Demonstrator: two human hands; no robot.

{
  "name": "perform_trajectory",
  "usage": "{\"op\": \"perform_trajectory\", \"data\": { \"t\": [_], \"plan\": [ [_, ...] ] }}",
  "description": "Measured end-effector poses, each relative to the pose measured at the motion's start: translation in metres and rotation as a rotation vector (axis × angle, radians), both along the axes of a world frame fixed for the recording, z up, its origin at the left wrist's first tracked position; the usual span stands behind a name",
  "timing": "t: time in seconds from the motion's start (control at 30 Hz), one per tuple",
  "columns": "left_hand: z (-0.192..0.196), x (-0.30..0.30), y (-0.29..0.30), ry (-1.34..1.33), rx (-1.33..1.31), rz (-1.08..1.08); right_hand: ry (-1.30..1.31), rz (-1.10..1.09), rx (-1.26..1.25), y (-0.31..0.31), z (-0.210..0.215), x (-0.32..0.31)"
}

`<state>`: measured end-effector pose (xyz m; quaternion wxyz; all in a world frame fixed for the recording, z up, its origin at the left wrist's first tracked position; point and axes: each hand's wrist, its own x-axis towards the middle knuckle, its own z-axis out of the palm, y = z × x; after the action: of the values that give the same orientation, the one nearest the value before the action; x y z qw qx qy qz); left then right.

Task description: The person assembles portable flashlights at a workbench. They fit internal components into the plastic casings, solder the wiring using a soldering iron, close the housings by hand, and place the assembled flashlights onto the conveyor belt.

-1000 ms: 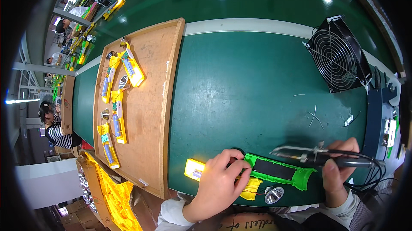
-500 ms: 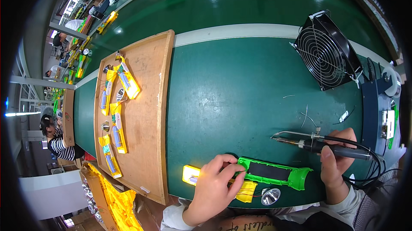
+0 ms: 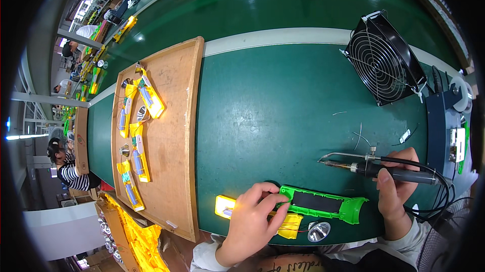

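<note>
A person works at a dark green desk (image 3: 283, 115). The left hand (image 3: 252, 221) presses fingers down on a bright green plastic torch casing (image 3: 323, 205) lying flat near the desk's front edge, its grip resting on top rather than closed around it. The right hand (image 3: 396, 199) has its grip closed around the black handle of a soldering iron (image 3: 374, 170), tip held above the desk, apart from the casing. The hot tip could scorch the plastic or touch the left fingers nearby; thin red wires beside the small silver reflector cup (image 3: 318, 231) could snag. A black mesh fan (image 3: 386, 60) stands behind.
</note>
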<state>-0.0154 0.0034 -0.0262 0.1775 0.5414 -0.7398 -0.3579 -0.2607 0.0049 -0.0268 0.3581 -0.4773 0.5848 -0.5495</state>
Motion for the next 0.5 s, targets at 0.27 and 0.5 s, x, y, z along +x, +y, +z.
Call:
{"op": "perform_trajectory", "data": {
  "t": [0.27,0.5],
  "plan": [
    [-0.001,0.0002,0.0004,0.012,-0.025,-0.002,-0.029,0.008,0.029,0.0,0.0013,0.0002],
    [-0.0026,0.0004,0.0013,0.008,-0.033,0.01,0.013,0.009,0.044,-0.0002,-0.0001,-0.0007]
  ]
}}
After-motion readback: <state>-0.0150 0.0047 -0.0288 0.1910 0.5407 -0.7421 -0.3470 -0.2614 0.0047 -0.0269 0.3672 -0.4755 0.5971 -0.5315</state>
